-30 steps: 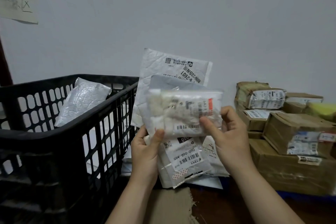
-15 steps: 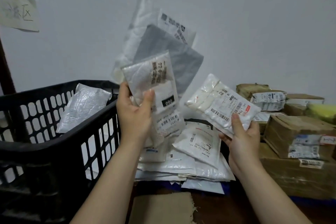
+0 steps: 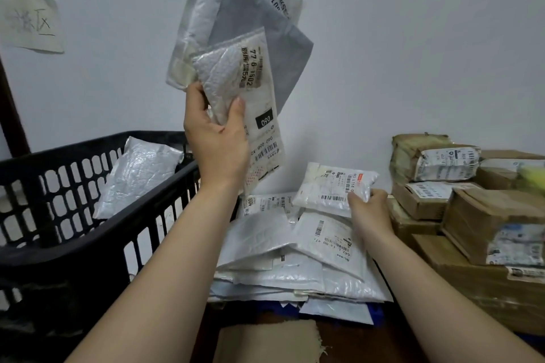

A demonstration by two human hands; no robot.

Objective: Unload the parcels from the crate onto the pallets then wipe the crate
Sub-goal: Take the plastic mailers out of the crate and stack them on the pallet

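Logging stock around the black crate (image 3: 88, 215), nearest first. Item one: a heap of flat white mailers (image 3: 295, 259) just right of the crate. Item two: my right hand (image 3: 370, 209), fingers closed on a small white parcel (image 3: 333, 188) touching the heap's far edge. Item three: my left hand (image 3: 216, 141), raised above the crate's right rim, clamped on a fan of three mailers (image 3: 244, 47), white and grey. Item four: one silver-white parcel (image 3: 135, 174) leaning inside the crate. Item five: taped cardboard boxes (image 3: 472, 209), far right of the crate, against the wall.
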